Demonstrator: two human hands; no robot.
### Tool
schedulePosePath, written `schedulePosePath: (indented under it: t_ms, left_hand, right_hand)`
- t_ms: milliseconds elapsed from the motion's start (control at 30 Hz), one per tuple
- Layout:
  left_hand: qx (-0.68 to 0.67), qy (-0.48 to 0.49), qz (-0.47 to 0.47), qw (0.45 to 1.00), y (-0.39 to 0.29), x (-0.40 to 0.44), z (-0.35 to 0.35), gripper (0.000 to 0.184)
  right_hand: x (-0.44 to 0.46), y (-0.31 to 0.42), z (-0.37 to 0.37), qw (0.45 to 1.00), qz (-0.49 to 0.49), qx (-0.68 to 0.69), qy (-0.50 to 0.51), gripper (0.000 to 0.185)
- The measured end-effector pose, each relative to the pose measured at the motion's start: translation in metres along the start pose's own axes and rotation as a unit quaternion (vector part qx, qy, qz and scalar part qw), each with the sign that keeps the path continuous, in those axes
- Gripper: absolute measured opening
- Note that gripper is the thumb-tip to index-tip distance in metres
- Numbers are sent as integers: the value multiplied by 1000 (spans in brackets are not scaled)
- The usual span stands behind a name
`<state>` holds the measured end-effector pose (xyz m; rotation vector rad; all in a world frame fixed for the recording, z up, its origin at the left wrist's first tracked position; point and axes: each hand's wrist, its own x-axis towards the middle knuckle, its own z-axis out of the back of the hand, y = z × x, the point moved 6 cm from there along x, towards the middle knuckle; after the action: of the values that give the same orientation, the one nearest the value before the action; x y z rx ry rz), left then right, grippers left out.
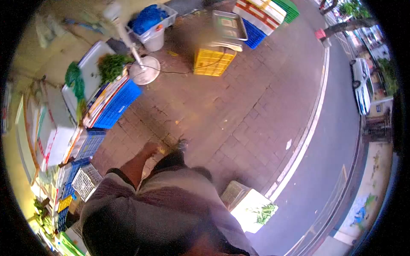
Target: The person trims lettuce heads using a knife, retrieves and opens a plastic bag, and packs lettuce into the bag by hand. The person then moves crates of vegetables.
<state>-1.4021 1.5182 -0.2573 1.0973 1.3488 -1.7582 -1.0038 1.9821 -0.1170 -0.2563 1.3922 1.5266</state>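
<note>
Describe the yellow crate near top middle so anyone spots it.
On the brick pavement, find the pole with the round pale base. Right of it stands the yellow crate; its color sets it apart from the blue crate up and right.

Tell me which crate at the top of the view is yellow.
The yellow crate stands right of the round white base; the blue crate stands beyond it.

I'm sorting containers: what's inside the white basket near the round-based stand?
Bunched blue material shows inside the white basket. Whatever lies beneath it, and the basket's bottom, is covered.
</note>
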Motion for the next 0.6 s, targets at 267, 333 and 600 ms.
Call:
schedulePosePath:
  t_ms: [267, 333, 600]
  left_hand:
    - [-85, 135, -136, 978, -271, 54, -132, 36]
    - [10, 31, -213, 976, -301, 85, -154, 29]
    - [-7, -39, -120, 992, -303, 68, -252, 34]
  right_hand:
    - [157, 124, 44, 995, -1, -80, 51, 34]
    - [228, 169, 63, 988, 26, -118, 96, 36]
    - [520, 408, 227, 991, -80, 55, 89, 48]
